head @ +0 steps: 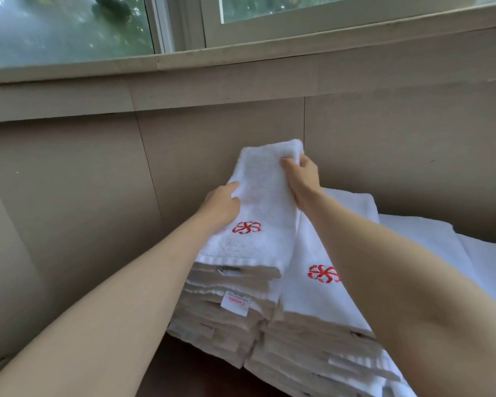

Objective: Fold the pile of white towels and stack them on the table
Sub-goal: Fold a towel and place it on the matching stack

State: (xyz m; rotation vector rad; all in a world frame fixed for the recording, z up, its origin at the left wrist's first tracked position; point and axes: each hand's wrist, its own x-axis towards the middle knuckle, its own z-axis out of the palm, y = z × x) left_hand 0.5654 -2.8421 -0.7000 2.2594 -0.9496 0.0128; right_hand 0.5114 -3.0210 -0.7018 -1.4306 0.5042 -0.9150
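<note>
At the top of the left stack (229, 305), both hands are on one folded towel (258, 202). The right hand (301, 179) grips its far right corner, fingers curled round the raised edge. The left hand (222, 203) lies on the towel's left edge, thumb on top of the cloth; whether its fingers curl beneath cannot be seen. The towel's long axis runs away from the person toward the wall (98, 167), far end lifted, near hem resting on the stack, red emblem (246, 227) facing up.

The towel lies directly ahead of both hands, slightly left of centre. The right hand reaches further along it; the left sits nearer its middle. Judgement: the towel is being laid down and squared, and the coming move depends on lowering the far end along that axis so the edges align with the stack beneath.

A second stack (321, 333) stands touching the first on the right. Flatter white towels (430, 236) lie beyond, further right. A dark desk (189, 373) edge shows below. A window (69, 27) is above.
</note>
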